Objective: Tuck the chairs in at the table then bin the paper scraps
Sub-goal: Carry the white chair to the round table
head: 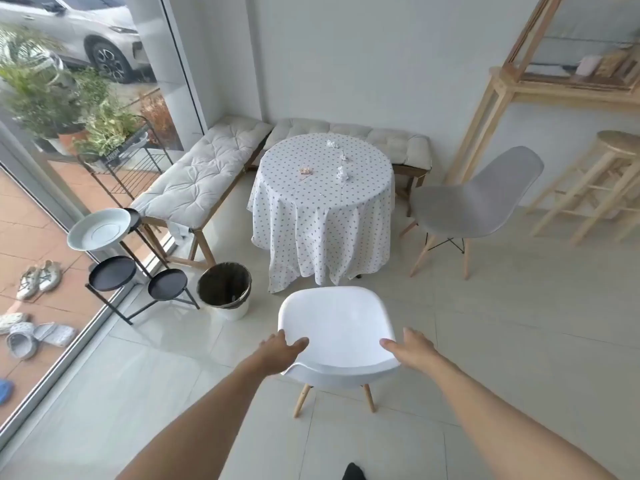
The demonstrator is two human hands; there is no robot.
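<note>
Barely begun: left hand (pixel 282 351) and right hand (pixel 412 348) gripping backrest of white chair (pixel 337 327) just short of round table (pixel 325 161) (grey chair (pixel 478 202) untucked too), paper scraps (pixel 341 173) on cloth, bin (pixel 225 289) waiting.

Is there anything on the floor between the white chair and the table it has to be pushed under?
Nothing visible. The white chair, held at its backrest by the left hand and right hand, faces the table across bare tiles. The bin stands left of that path, and the grey chair stands off to the right.
</note>
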